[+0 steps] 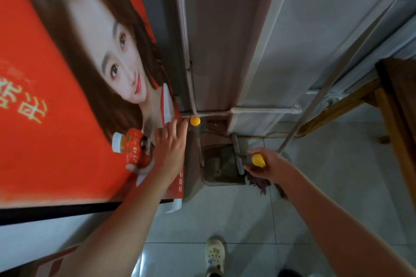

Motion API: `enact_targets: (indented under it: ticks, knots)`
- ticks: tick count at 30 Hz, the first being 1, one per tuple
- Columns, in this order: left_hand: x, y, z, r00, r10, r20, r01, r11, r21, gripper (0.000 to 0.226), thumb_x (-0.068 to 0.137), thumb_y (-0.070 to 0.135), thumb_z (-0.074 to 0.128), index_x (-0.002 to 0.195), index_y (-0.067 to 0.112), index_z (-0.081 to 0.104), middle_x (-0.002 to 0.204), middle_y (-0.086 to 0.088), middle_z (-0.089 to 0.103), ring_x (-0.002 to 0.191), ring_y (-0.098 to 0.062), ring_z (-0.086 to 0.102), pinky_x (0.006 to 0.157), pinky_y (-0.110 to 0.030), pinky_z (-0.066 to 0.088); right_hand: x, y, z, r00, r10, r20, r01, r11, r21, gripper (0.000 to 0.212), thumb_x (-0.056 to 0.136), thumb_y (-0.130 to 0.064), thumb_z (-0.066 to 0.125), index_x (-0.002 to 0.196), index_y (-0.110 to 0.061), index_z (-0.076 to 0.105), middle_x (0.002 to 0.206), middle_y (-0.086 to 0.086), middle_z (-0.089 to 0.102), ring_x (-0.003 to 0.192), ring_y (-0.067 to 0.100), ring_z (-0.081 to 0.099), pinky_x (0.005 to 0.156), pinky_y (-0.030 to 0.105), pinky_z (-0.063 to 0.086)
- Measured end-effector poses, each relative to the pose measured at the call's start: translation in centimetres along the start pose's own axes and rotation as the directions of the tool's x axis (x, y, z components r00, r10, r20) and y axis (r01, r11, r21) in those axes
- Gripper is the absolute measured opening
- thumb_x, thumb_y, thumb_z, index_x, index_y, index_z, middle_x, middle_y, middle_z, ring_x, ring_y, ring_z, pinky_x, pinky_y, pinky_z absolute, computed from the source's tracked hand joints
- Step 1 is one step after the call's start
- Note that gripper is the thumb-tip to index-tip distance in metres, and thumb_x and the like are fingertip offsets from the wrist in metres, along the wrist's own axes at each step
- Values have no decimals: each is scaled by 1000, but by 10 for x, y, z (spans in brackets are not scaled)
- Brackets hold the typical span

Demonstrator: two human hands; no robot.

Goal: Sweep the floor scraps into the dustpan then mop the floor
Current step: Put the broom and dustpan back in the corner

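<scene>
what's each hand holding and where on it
Right hand wraps the yellow handle end; which tool it tops cannot be told. Left hand holds nothing, fingers straight by a yellow knob.

I seem to stand in a small shop: red drink advertisement (pixel 56 96) at nine o'clock, wooden table (pixel 396 108) at three, grey floor tiles (pixel 247 220) underfoot.

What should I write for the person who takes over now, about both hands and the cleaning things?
Left hand: open, fingers straight, stretched toward the yellow knob by the pipe; contact unclear.
Right hand: grips a yellow handle end above the dustpan.
Mop: purple head on the floor beside the dustpan, pole leaning up to the right.
Done: unclear; the dustpan's contents cannot be read.
Left: mopping, seemingly not begun.
</scene>
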State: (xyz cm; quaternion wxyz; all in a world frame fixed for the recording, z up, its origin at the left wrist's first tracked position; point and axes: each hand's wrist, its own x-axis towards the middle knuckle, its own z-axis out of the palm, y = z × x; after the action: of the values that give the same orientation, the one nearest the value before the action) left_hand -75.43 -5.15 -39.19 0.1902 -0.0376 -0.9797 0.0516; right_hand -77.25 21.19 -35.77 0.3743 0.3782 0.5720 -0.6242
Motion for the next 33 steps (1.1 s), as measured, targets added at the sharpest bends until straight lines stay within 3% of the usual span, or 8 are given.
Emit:
enact_targets:
  ticks: [2, 4, 7, 13, 16, 23, 29, 33]
  knots:
    - [-11, 1, -5, 999, -19, -29, 18, 1000, -19, 39, 88, 7, 58, 126, 14, 58, 116, -16, 63, 99, -34, 63, 83, -44, 53, 3, -11, 10, 998, 56, 22, -56, 998, -40, 18, 91, -25, 55, 98, -9, 56, 73, 17, 68, 46, 23, 65, 43, 28, 55]
    - [-19, 1, -12, 998, -40, -40, 39, 999, -5, 35, 90, 11, 50, 122, 15, 63, 111, -13, 65, 94, -31, 64, 79, -42, 53, 14, -19, 22, 1000, 13, 11, -11, 987, -162, 28, 93, -36, 45, 88, -12, 58, 56, 10, 68, 41, 19, 63, 43, 21, 49]
    - [-29, -3, -15, 998, -68, -9, 68, 997, 30, 27, 88, 11, 60, 114, 14, 65, 101, -13, 66, 92, -32, 66, 80, -44, 54, 19, -32, 42, 999, -26, 29, 33, 961, -273, 39, 94, -45, 40, 83, -12, 57, 54, 5, 68, 39, 15, 61, 46, 21, 44]
    - [-43, -6, -19, 992, 61, 110, -69, 995, 74, 25, 85, 11, 45, 95, 10, 68, 84, -12, 64, 79, -32, 65, 74, -43, 49, 31, -49, 82, 993, -106, 55, 118, 937, -328, 42, 96, -52, 34, 86, -17, 56, 47, 3, 62, 32, 13, 52, 45, 19, 38]
    - [-46, -8, -23, 979, 32, 199, -46, 997, 68, 16, 75, 9, 61, 90, 9, 68, 83, -14, 64, 81, -35, 66, 73, -45, 53, 36, -52, 97, 988, -137, 65, 151, 940, -307, 41, 96, -53, 36, 84, -20, 56, 54, 4, 54, 34, 13, 44, 46, 20, 32]
    - [-58, -17, -25, 881, 20, 473, -29, 999, 12, 36, 65, 12, 78, 99, 7, 66, 92, -19, 64, 95, -42, 62, 84, -52, 53, 43, -41, 107, 970, -233, 70, 243, 915, -322, 39, 100, -46, 25, 99, -22, 56, 61, 2, 47, 47, 14, 38, 48, 22, 33]
    - [-57, -17, -41, 841, 22, 540, -22, 1000, -6, 32, 83, 24, 64, 113, 11, 61, 112, -17, 63, 113, -37, 58, 96, -52, 46, 34, -32, 91, 933, -356, 53, 345, 844, -412, 22, 97, -33, 40, 105, -22, 58, 74, -1, 57, 63, 12, 55, 55, 24, 45]
    - [-51, -16, -59, 836, 51, 547, -51, 999, -14, 36, 83, 22, 66, 116, 11, 61, 111, -15, 62, 109, -35, 59, 92, -52, 49, 16, -24, 72, 843, -537, 19, 486, 747, -454, 17, 95, -22, 47, 86, -19, 61, 76, 0, 56, 73, 15, 53, 59, 24, 38]
